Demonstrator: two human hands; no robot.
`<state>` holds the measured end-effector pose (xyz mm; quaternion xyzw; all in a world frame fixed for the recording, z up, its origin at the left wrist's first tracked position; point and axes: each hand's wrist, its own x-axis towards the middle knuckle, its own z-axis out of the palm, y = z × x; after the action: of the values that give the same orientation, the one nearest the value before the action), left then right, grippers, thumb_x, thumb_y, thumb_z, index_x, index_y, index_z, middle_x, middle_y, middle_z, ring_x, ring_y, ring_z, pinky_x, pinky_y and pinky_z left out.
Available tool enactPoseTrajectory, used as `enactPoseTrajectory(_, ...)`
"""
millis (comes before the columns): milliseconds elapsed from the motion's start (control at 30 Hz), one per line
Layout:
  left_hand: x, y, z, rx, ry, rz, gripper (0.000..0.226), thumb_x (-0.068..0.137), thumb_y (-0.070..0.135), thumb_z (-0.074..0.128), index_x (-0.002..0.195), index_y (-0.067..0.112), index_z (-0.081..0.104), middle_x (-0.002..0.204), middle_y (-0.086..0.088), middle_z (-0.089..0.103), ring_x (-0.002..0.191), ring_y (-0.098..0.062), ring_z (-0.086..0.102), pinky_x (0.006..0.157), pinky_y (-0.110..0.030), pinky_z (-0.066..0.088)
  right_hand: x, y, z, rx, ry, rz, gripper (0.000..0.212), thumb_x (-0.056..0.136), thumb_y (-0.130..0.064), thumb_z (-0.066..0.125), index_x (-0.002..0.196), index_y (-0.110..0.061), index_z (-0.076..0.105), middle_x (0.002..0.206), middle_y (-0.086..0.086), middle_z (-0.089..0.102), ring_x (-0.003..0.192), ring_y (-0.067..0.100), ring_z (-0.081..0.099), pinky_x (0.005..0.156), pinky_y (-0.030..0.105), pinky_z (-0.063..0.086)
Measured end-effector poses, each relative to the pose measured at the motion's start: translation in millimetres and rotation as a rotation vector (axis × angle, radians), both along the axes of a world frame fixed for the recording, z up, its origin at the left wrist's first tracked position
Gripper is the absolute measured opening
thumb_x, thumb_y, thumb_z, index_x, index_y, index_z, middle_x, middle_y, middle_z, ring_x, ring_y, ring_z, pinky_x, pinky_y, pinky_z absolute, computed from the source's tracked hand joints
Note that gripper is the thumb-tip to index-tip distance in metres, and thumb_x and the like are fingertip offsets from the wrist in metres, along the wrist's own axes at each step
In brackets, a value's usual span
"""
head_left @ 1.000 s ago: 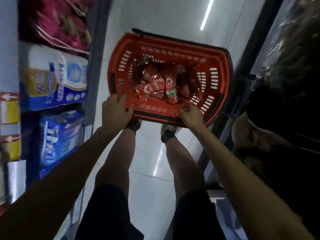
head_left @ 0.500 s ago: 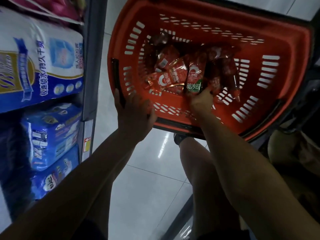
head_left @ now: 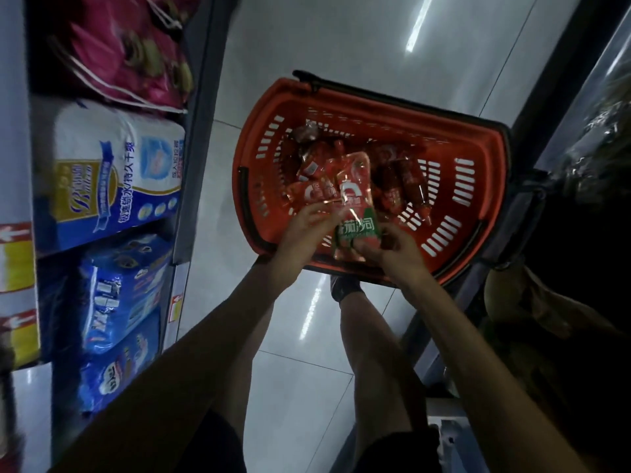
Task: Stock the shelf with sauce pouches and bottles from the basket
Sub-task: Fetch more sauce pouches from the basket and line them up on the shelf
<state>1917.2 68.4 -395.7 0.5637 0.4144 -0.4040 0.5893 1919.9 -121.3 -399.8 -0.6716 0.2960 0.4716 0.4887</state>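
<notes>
A red plastic basket [head_left: 478,186] stands on the tiled floor in front of my feet. It holds several red sauce pouches [head_left: 307,192] and red sauce bottles [head_left: 406,186]. Above its near rim I hold up one red sauce pouch with a green label [head_left: 355,206]. My right hand [head_left: 392,254] grips the pouch's lower end. My left hand [head_left: 310,227] holds its left edge with curled fingers.
A shelf unit [head_left: 198,138] runs along the left with white and blue packs [head_left: 116,169] and pink bags [head_left: 133,52]. Darker shelving [head_left: 580,165] lines the right side. Pale floor tiles [head_left: 307,370] lie between them.
My right hand has lifted one pouch out of the basket's pile. My left hand has left the basket's rim and taken hold of the pouch. The view has pulled back from the basket.
</notes>
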Motion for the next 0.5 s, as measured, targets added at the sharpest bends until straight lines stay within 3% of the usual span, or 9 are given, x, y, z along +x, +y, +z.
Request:
enactPoseTrajectory(100, 4.7, 4.3, -5.8, -0.129, 0.047, 0.204, 0.043, 0.088, 0.045, 0.078, 0.122, 0.022, 0.069, 0.116, -0.001, 0.077, 0.111, -0.027, 0.073, 0.1, -0.048, 0.057, 4.6, 8.3, 7.9, 0.162, 0.037, 0.102, 0.028, 0.087, -0.02, 0.08, 0.113, -0.019, 0.071, 0.111, -0.001, 0.075, 0.105, 0.019, 0.071, 0.088, 0.036, 0.059)
enactPoseTrajectory(200, -3.0, 20.6, -20.2, 0.037, 0.027, 0.351, 0.037, 0.086, 0.04, 0.081, 0.113, 0.017, 0.07, 0.106, -0.005, 0.079, 0.103, -0.032, 0.076, 0.093, -0.053, 0.06, 14.2, 14.3, -17.3, 0.2, 0.144, 0.036, 0.041, 0.093, -0.056, 0.063, 0.117, -0.023, 0.073, 0.114, -0.002, 0.076, 0.107, 0.019, 0.071, 0.093, 0.039, 0.056)
enactPoseTrajectory(267, -6.1, 32.9, -26.5, 0.157, -0.027, 0.334, 0.034, 0.088, 0.037, 0.08, 0.108, 0.011, 0.07, 0.101, -0.006, 0.078, 0.092, -0.02, 0.078, 0.088, -0.043, 0.063, 18.7, 17.8, -55.0, 0.099, 0.105, -0.163, 0.048, 0.096, -0.061, 0.055, 0.117, -0.021, 0.071, 0.107, -0.002, 0.077, 0.101, 0.02, 0.072, 0.094, 0.042, 0.054)
enactPoseTrajectory(300, -6.4, 39.3, -28.3, 0.229, -0.061, 0.266, 0.028, 0.091, 0.032, 0.077, 0.104, 0.009, 0.068, 0.094, -0.003, 0.076, 0.081, -0.005, 0.077, 0.079, -0.028, 0.063, 18.8, 21.8, -77.2, -0.014, -0.003, -0.131, 0.043, 0.097, -0.055, 0.058, 0.118, -0.02, 0.069, 0.106, -0.002, 0.075, 0.101, 0.019, 0.071, 0.095, 0.043, 0.053)
enactPoseTrajectory(333, -7.1, 45.1, -30.8, 0.305, -0.095, 0.191, 0.021, 0.095, 0.028, 0.074, 0.098, 0.009, 0.065, 0.086, 0.002, 0.071, 0.068, 0.006, 0.071, 0.067, -0.014, 0.058, 17.5, 26.8, -98.9, -0.137, -0.144, 0.019, 0.038, 0.097, -0.048, 0.063, 0.122, -0.02, 0.066, 0.112, -0.002, 0.073, 0.106, 0.019, 0.067, 0.098, 0.043, 0.051)
enactPoseTrajectory(367, -7.7, 50.0, -34.0, 0.363, -0.123, 0.124, 0.017, 0.095, 0.025, 0.073, 0.092, 0.012, 0.064, 0.08, 0.007, 0.067, 0.06, 0.009, 0.067, 0.057, -0.01, 0.053, 14.8, 32.6, -122.9, -0.228, -0.279, 0.221, 0.039, 0.095, -0.041, 0.067, 0.127, -0.02, 0.062, 0.123, 0.001, 0.069, 0.115, 0.02, 0.062, 0.101, 0.042, 0.049)
enactPoseTrajectory(400, -7.7, 54.4, -36.2, 0.4, -0.145, 0.081, 0.016, 0.095, 0.025, 0.073, 0.088, 0.015, 0.063, 0.078, 0.009, 0.066, 0.06, 0.006, 0.066, 0.057, -0.013, 0.053, 14.3, 40.9, -142.5, -0.3, -0.386, 0.456, 0.044, 0.094, -0.034, 0.068, 0.134, -0.019, 0.058, 0.135, 0.005, 0.062, 0.125, 0.025, 0.056, 0.105, 0.043, 0.047)
enactPoseTrajectory(500, -8.2, 62.5, -44.7, 0.424, -0.166, 0.089, 0.018, 0.093, 0.031, 0.074, 0.092, 0.015, 0.068, 0.086, -0.001, 0.073, 0.077, -0.012, 0.071, 0.078, -0.033, 0.06, 21.9, 68.4, -194.1, -0.405, -0.659, 1.014, 0.058, 0.095, -0.014, 0.058, 0.15, -0.015, 0.045, 0.152, 0.02, 0.045, 0.14, 0.041, 0.041, 0.109, 0.053, 0.043)
